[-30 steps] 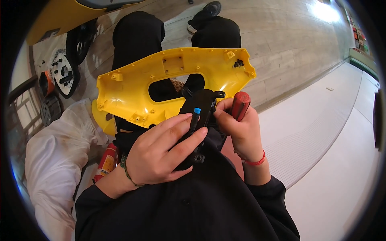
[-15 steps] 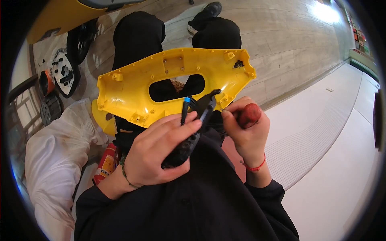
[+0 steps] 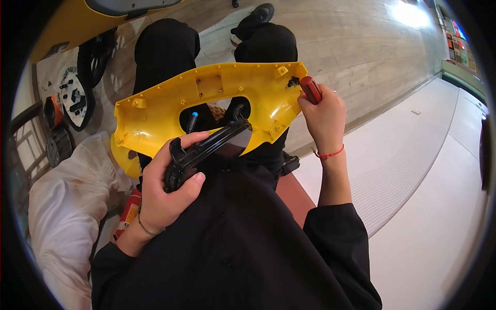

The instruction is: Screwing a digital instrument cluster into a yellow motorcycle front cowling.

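Note:
A large yellow plastic shell [image 3: 155,111] with an oval opening rests across my lap. My left hand [image 3: 165,191] grips a black plastic part [image 3: 206,150] with a blue-tipped stub, holding it just below the shell's opening. My right hand [image 3: 323,111] holds a red-handled screwdriver [image 3: 310,89], its tip at a small black fitting on the shell's right end. A red string circles my right wrist and a thin bracelet my left.
A white cloth bundle [image 3: 62,206] lies at my left. Black wheels and orange-and-white parts [image 3: 72,101] sit on the wooden floor at upper left. A red-orange can [image 3: 128,213] lies by my left wrist. A white ridged surface [image 3: 429,170] runs along the right.
My right hand has lifted the screwdriver from beside the black part up to the shell's right end. My left hand has tilted the black part and lowered it.

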`<state>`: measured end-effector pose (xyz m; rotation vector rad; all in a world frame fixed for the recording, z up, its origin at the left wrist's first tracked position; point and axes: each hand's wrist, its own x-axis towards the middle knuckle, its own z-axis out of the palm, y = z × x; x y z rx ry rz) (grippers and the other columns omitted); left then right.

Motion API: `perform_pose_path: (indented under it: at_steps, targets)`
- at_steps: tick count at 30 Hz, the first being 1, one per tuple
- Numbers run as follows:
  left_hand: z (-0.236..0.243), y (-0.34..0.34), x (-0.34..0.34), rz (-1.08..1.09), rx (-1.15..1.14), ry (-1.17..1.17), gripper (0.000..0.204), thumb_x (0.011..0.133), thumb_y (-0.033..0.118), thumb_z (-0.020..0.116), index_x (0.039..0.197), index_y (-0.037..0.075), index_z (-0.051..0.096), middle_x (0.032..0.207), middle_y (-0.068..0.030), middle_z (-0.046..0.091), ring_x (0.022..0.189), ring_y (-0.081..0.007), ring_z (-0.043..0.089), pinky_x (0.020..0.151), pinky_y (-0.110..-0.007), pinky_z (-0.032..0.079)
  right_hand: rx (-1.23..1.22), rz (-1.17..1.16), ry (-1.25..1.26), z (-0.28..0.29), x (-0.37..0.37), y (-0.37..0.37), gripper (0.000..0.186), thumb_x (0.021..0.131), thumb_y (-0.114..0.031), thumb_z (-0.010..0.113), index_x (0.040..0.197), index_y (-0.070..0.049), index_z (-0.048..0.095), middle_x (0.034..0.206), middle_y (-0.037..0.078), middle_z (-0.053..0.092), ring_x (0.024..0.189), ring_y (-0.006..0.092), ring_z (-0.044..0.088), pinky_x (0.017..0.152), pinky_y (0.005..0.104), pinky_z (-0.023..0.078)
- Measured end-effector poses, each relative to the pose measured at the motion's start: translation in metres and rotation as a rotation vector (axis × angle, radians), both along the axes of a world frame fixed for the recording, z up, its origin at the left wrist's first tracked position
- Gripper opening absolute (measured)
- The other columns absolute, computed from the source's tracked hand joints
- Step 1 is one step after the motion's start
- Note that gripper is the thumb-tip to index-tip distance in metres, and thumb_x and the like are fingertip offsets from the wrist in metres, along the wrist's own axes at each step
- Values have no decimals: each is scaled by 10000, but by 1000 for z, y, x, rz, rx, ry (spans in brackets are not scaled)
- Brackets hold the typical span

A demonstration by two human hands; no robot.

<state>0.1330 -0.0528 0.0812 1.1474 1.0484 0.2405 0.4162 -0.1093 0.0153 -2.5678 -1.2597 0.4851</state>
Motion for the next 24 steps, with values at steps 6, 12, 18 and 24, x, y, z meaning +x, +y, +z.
perform_pose_path:
  at_steps: [6,12,18,24]
  targets:
    - [-10,-4,2,110,-61,-130,489,774,103,609,1242,-13,530,1036,-5,583,830,-37,484,769,-174,377,61,-10,10,-3,3,-1,185,728,-152,660,858,-21,665,761,195,615,725,347,599,673,390,480]
    - [-16,1,4,280,-253,-264,503,772,88,572,1254,-39,510,1150,-115,599,1073,-157,575,957,-274,427,258,-345,406,25,9,-8,237,841,-224,686,818,7,639,669,46,616,589,122,564,566,249,424]
    - [-18,5,4,395,-385,-373,551,757,111,563,1279,-44,475,1183,-150,579,1080,-200,580,977,-305,434,615,-393,642,124,21,-25,214,899,-154,447,877,42,531,821,146,583,752,244,640,678,317,528]
    - [-22,6,0,490,-454,-455,594,745,191,562,1277,-47,450,1181,-158,565,1101,-228,566,995,-333,427,711,-309,464,160,17,-43,532,841,-436,400,969,63,533,885,184,551,720,225,567,587,282,468]
